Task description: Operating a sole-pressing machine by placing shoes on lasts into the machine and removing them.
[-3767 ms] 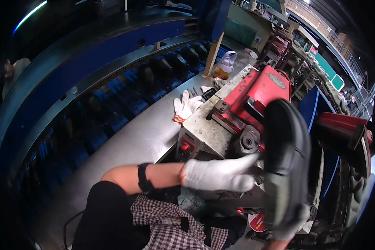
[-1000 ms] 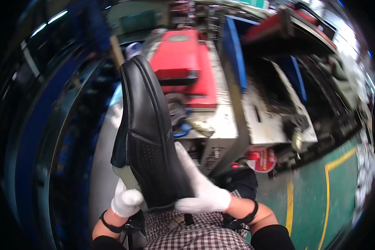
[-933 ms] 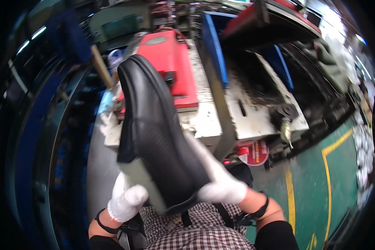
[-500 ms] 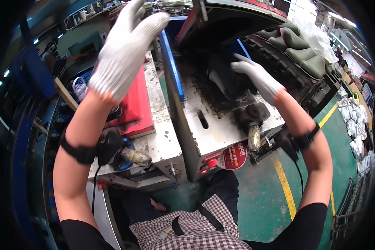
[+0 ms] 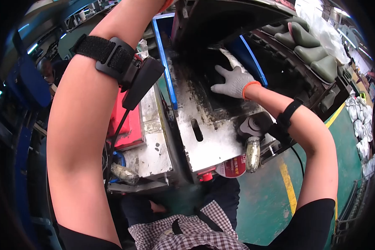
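Observation:
My right hand [image 5: 234,81], in a pale knit glove with an orange cuff, is open with its fingers spread. It is over a dark, blackened area [image 5: 214,98] of the machine bed; whether the palm touches it I cannot tell. Just beyond the fingers runs a narrow whitish strip [image 5: 231,59]. My left forearm [image 5: 81,125] reaches up past the top edge, so that hand is out of the picture; only a bit of orange cuff shows. A dark raised cover [image 5: 225,21] overhangs the bed [image 5: 212,143], which is white, worn and slotted.
Blue side panels [image 5: 167,62] flank the bed. At its front are a red button [image 5: 205,177] and a tape-wrapped handle [image 5: 252,154]. A red box-shaped part [image 5: 131,129] sits left, near another wrapped handle [image 5: 125,174]. Olive green boot-like shapes [image 5: 323,66] lie right.
My left hand has gone up out of the picture, its forearm now nearer and larger. My right hand has shifted slightly left and lower, fingers now spread.

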A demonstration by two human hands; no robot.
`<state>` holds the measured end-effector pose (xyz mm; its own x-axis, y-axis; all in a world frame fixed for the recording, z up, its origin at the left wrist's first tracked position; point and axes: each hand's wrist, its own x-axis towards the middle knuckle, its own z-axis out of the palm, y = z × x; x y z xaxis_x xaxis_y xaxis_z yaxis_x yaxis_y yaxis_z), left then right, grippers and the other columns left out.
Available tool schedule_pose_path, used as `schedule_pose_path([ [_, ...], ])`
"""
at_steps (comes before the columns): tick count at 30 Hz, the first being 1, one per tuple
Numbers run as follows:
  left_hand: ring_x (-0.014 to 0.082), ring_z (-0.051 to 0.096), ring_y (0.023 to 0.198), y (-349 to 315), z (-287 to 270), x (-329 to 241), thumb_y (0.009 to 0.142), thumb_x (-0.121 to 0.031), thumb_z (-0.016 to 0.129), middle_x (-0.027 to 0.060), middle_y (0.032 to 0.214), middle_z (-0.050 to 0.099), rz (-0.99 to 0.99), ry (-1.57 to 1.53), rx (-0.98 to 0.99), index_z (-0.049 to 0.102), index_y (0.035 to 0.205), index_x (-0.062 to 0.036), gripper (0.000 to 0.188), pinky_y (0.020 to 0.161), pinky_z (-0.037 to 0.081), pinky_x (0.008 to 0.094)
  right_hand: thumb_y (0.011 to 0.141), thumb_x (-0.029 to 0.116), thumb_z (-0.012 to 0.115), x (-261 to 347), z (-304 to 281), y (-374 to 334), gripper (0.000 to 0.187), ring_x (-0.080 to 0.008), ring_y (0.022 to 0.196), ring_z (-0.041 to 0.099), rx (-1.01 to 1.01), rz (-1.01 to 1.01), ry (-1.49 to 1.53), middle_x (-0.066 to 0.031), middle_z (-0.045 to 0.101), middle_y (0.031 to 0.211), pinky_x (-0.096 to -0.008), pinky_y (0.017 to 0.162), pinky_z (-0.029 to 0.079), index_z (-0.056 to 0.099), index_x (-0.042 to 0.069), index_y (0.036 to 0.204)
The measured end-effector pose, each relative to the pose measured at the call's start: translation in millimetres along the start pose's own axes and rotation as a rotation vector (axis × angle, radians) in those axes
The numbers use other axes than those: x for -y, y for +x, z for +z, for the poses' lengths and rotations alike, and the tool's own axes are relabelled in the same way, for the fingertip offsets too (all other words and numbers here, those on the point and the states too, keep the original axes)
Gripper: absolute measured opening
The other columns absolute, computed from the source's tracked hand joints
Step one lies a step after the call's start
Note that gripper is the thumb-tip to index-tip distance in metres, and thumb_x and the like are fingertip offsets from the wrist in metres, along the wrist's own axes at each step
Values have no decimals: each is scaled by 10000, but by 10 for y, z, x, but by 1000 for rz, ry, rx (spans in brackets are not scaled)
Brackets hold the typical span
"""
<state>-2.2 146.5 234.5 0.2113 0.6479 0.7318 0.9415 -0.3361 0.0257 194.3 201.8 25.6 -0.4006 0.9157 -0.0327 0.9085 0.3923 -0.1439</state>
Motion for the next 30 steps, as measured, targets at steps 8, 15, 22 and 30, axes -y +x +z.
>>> schedule_pose_path([
  [8,406,721,968,-146,402,95,934,-198,559,243,993,744,180,260,44,774,1031,-19,296,921,548,489,920,712,569,-33,-261,-620,863,-443,1423,480,-37,-46,55,-301,398,1590,-421,1188,389,456,185,1593],
  [15,464,667,1130,-1313,605,-710,947,-289,459,288,1202,700,-362,-278,248,529,1471,-62,575,1029,500,504,876,200,756,39,378,-2305,326,-343,1216,605,-576,-326,420,-131,673,1180,-442,1066,471,728,69,1173],
  [22,488,678,1044,-2345,1462,-769,888,-127,489,297,1198,696,-309,-213,67,533,1466,-25,588,980,522,531,853,57,740,146,964,-2424,266,-440,1305,557,-823,-332,444,-142,674,1197,-509,1098,457,746,86,1117],
  [30,394,621,1202,-2595,1863,-762,864,-114,526,250,1410,609,-134,3,14,522,1455,42,611,1061,467,492,783,-122,586,-368,1000,-2414,438,-363,1131,669,-1048,-361,340,-169,678,1152,-442,987,542,695,48,1171],
])
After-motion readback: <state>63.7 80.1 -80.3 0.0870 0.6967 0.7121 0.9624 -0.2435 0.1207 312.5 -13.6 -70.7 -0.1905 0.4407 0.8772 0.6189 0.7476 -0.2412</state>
